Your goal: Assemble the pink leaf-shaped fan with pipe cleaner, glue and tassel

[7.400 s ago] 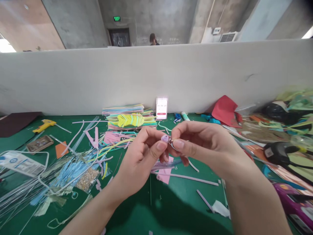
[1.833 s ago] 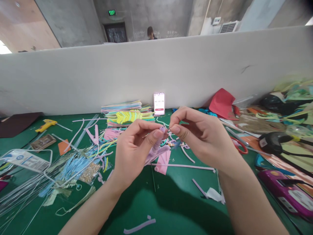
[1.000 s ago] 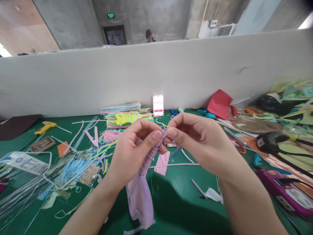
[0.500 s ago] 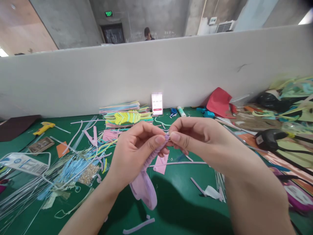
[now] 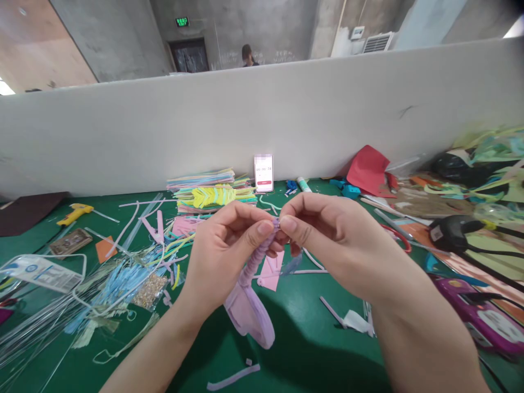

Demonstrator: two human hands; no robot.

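Found left hand (image 5: 223,256) and right hand (image 5: 335,240) together, fingertips touching, both pinched on gathered top of lilac crepe strip (image 5: 250,314); tail hanging below left hand, over green mat (image 5: 311,349). Judged mid-gathering. Calls next for steady pinch and careful closing-up of pleats.

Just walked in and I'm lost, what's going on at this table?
A person works at a green table strewn with craft scraps. The left hand and right hand pinch the gathered top of a lilac strip, held above the table; its loose end hangs in a loop below. A phone leans on the partition behind.
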